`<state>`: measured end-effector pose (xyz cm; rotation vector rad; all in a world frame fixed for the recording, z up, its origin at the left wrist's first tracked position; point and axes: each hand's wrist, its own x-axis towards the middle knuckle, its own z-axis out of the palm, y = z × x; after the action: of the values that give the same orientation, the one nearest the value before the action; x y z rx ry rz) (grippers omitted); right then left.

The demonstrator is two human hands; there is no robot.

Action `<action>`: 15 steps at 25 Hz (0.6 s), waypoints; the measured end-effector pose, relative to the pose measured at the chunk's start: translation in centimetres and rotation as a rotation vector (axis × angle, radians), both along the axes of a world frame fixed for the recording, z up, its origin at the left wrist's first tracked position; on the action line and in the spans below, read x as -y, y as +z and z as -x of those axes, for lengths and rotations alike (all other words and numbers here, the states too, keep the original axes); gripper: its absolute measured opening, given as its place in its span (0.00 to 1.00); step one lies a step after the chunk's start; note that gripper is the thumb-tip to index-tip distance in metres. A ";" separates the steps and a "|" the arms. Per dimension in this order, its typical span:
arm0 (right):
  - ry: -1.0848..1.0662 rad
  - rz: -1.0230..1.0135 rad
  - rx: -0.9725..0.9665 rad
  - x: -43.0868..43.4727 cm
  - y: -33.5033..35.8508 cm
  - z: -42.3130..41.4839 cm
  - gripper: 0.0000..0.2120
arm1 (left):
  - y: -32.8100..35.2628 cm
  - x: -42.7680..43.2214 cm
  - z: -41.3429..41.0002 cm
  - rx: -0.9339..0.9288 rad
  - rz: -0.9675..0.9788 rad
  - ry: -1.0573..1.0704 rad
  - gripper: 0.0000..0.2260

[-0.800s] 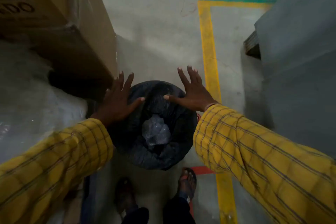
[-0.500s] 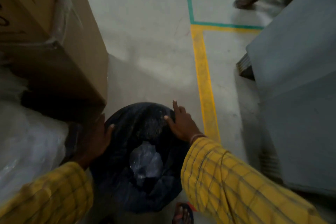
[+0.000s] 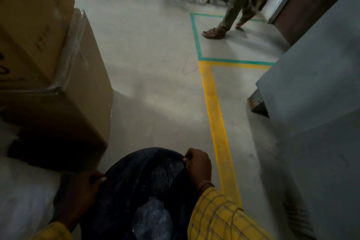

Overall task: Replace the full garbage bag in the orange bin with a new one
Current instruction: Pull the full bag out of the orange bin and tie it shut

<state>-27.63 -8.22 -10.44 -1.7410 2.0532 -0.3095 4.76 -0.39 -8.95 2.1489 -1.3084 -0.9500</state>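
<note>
A black garbage bag (image 3: 148, 177) covers the round bin at the bottom centre; the orange bin itself is hidden under the plastic. Crumpled clear plastic (image 3: 153, 220) lies inside it. My left hand (image 3: 81, 195) is closed on the bag's left rim. My right hand (image 3: 198, 167) is closed on the bag's far right rim, pinching the plastic. Both yellow checked sleeves enter from the bottom edge.
Stacked cardboard boxes (image 3: 58, 76) stand close on the left, above white plastic wrap (image 3: 23, 197). A grey cabinet (image 3: 315, 119) fills the right. Yellow floor tape (image 3: 218, 132) and green floor tape run ahead. Another person's legs (image 3: 231, 15) stand at the far end.
Both hands went from lying flat and open on the bag's rim to gripping it. The view has tilted up, so the bin sits lower in frame and more floor shows.
</note>
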 end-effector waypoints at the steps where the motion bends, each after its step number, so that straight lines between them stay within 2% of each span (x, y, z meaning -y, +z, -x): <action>1: 0.007 0.013 -0.021 -0.2 0.1 -0.4 0.04 | 0.1 0.2 -0.2 0.007 -0.013 -0.002 0.13; 3: 0.026 0.024 -0.045 -0.9 0.1 -0.9 0.05 | -0.5 0.4 -0.6 0.047 -0.029 -0.010 0.14; 5: 0.020 -0.037 0.027 -1.2 -0.9 -1.1 0.11 | -0.4 0.8 -0.4 0.098 -0.046 0.019 0.11; 6: -0.005 0.025 0.050 -1.1 -1.8 -1.1 0.12 | -0.3 0.9 -0.3 0.109 -0.037 0.022 0.09; 8: -0.023 0.085 0.074 -0.7 -1.5 -1.1 0.07 | -0.2 0.9 0.2 0.075 -0.022 0.045 0.07; 10: -0.035 0.040 0.150 0.1 -0.9 -1.1 0.04 | -0.9 0.9 0.5 -0.012 -0.003 0.068 0.10; 13: -0.086 -0.055 0.234 1.0 -0.5 -0.8 0.12 | -1.1 1.0 0.3 -0.119 -0.107 0.099 0.11; 15: -0.062 -0.124 0.191 1.7 -0.7 -0.3 0.12 | -1.1 0.7 0.2 -0.146 -0.091 0.083 0.04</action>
<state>-27.30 -9.96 -11.11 -1.5161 1.9492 -0.3459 4.53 -1.08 -10.00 2.1380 -1.1178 -1.1291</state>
